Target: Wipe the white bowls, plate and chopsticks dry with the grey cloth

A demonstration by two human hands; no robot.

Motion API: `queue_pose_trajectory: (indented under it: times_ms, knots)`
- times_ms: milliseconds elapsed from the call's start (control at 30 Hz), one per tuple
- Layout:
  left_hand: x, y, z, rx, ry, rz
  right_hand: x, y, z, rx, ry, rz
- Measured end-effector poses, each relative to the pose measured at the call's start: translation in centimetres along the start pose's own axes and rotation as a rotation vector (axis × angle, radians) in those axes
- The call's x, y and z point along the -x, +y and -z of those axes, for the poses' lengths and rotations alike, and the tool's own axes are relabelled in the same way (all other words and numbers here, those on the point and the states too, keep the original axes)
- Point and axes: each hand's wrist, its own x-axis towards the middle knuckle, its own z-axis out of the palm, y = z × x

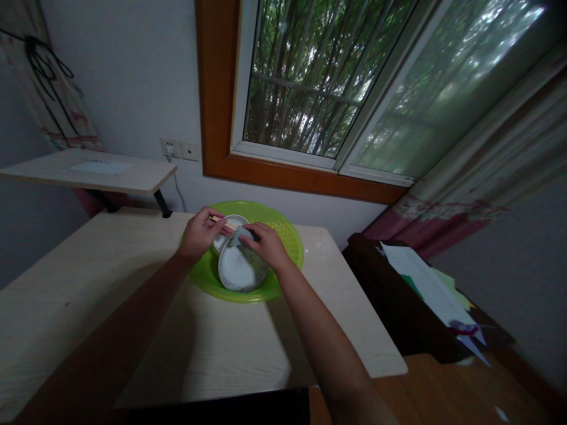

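Forearms [325, 330] come in from 7 and 5 o'clock across a pale table [354, 330] to a green basket [290, 248]; big bowl [239, 270] at its 6, small bowl [220, 242] at its 10. Left hand [200, 234] pinches pale sticks [230, 225] at 11, right hand [267, 243] pinches a grey cloth (I think) [238, 236] at 12. I'd hold the sticks steady and keep everything low over the basket. Window [310, 88] beyond, at 1.
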Motion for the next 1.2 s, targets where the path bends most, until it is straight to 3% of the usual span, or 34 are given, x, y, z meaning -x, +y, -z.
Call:
queue_pose_trajectory:
  times_ms: [300, 600, 933, 1200]
  knots:
    - [-0.3, -0.5, -0.3, -0.112, -0.017, -0.045, 0.0, 0.4, -0.2, 0.041, -0.017, -0.065]
    - [-0.9, -1.0, 0.6, -0.147, 0.24, -0.154, -0.1, 0.8, -0.4, 0.055, -0.018, -0.155]
    - [-0.3, -0.3, 0.3, -0.15, 0.044, -0.115, 0.1, 1.2, 0.2, 0.014, -0.03, -0.133]
    - [-0.2, -0.1, 0.2, -0.13, 0.076, -0.114, 0.1, 0.9, 0.1, -0.041, 0.002, -0.114]
